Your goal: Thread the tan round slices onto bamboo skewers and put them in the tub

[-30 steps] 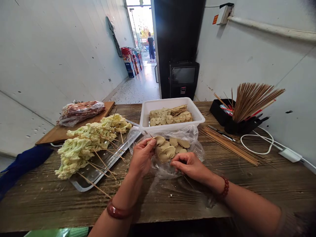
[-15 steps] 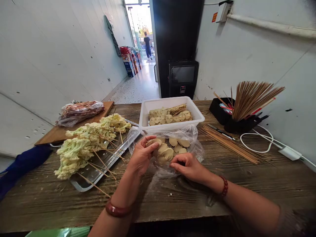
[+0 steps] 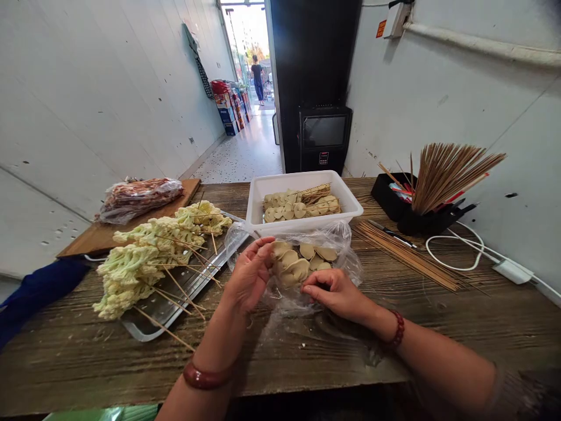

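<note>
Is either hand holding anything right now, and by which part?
The left hand appears to pinch a pale round slice by its edge. Whether the right hand holds anything cannot be told.

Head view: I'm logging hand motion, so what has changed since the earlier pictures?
The person in the doorway has moved left. On the left hand, thumb and forefinger, spread in the previous picture, have drawn closer together beside the beige slices; whether they grip one is unclear. The right hand, white tub and cauliflower stayed put.
</note>
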`<state>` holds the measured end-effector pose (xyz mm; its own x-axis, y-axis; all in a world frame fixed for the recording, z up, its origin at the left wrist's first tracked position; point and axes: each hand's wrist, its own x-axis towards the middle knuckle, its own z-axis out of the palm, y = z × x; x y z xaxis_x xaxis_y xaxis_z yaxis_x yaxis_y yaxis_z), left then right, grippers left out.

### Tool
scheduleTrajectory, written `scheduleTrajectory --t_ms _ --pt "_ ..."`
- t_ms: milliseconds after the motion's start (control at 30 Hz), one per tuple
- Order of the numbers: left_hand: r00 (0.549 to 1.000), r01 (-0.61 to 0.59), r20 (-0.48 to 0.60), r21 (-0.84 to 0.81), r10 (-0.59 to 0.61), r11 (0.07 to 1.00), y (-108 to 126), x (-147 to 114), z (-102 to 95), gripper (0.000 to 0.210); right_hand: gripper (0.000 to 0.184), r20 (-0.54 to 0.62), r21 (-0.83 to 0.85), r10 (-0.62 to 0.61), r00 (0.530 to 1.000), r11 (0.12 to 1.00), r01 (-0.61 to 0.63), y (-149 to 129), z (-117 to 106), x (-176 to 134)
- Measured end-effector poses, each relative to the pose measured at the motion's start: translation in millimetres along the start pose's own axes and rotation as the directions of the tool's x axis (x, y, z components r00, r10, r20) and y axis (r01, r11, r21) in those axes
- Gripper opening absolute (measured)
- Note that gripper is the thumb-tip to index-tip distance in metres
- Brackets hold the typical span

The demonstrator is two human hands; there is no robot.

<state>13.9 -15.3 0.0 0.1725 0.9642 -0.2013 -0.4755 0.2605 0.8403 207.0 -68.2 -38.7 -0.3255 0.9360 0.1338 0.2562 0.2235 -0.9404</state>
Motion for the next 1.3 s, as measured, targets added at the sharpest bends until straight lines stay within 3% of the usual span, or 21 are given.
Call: scheduleTrajectory --t_ms 167,367,500,633,800,900,1000,1133,1200,1300 --pt "0.999 0.014 0.053 -0.113 -0.008 0.994 6 3 -6.2 0.042 0.032 0.005 0.175 0.117 0.993 0.978 -0.116 -2 -3 1" --pt "0.991 0.04 0.13 -0.097 -0.027 0.994 2 6 -8.0 0.041 0.032 -0.034 0.16 0.114 0.993 0.981 -0.107 -6 -8 2" --pt "0.997 0.015 0.077 -0.076 -0.009 0.997 3 7 -9.2 0.037 0.032 -0.077 0.202 0.125 0.989 0.973 -0.107 -10 -21 3" --pt "0.992 -0.125 -0.02 0.059 0.126 0.99 6 8 -13.2 0.032 0.032 -0.225 0.199 0.095 0.97 0.979 -0.05 -20 -39 4" --pt "0.964 -0.249 -0.001 0.362 0.267 0.898 1 11 -16.0 0.032 0.029 -0.315 0.187 0.065 0.947 0.982 -0.006 -27 -52 4" --pt "0.946 -0.29 0.075 0.634 0.315 0.717 -6 17 -20.6 0.023 0.028 -0.287 0.196 0.047 0.957 0.981 0.01 -27 -52 3" --pt "0.885 -0.364 0.2 0.861 0.421 0.356 -13 25 -29.7 0.014 0.029 -0.228 0.201 0.03 0.973 0.98 0.016 -28 -47 3" --pt "0.836 -0.387 0.389 0.918 0.387 -0.087 -18 33 -40.5 0.025 0.029 -0.204 0.167 0.011 0.979 0.986 0.024 -29 -42 2" --pt "0.83 -0.397 0.45 0.892 0.331 -0.215 -19 35 -42.2 0.027 0.029 -0.209 0.161 0.008 0.978 0.987 0.027 -29 -42 3" --pt "0.827 -0.421 0.496 0.858 0.264 -0.295 -20 34 -40.7 0.029 0.028 -0.206 0.169 0.012 0.978 0.985 0.024 -29 -42 3"
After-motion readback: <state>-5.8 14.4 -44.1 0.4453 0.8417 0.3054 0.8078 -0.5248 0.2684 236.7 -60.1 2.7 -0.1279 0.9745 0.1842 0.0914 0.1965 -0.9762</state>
